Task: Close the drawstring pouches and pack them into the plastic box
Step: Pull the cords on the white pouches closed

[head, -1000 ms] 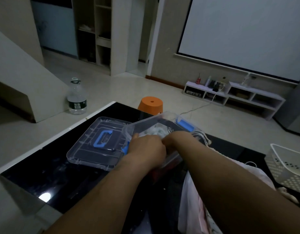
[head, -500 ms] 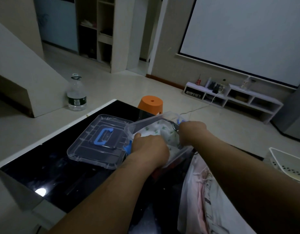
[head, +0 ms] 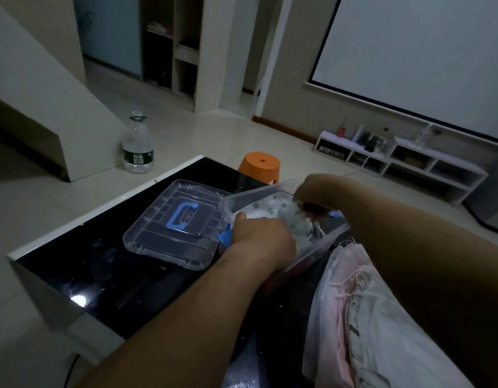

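A clear plastic box (head: 253, 195) with blue latches sits tilted on the black table (head: 107, 275). Inside it lies a white drawstring pouch (head: 278, 211) with green print. My left hand (head: 259, 239) reaches into the near side of the box and presses down on the pouch; its fingers are hidden. My right hand (head: 317, 191) is at the far right rim, its fingers curled and pinching the pouch's top. More pale pouches (head: 362, 317), pink and white with loose strings, lie piled in a plastic bag at the lower right.
The box's clear lid (head: 175, 222) with a blue handle lies flat on the table, left of the box. An orange stool (head: 260, 165) stands beyond the table's far edge. A water bottle (head: 138, 147) stands on the floor at the left.
My right hand has moved from the box's middle to its far right rim and lifted slightly, pulling at the pouch. The printed pouch now shows in the box. My left hand stayed put.
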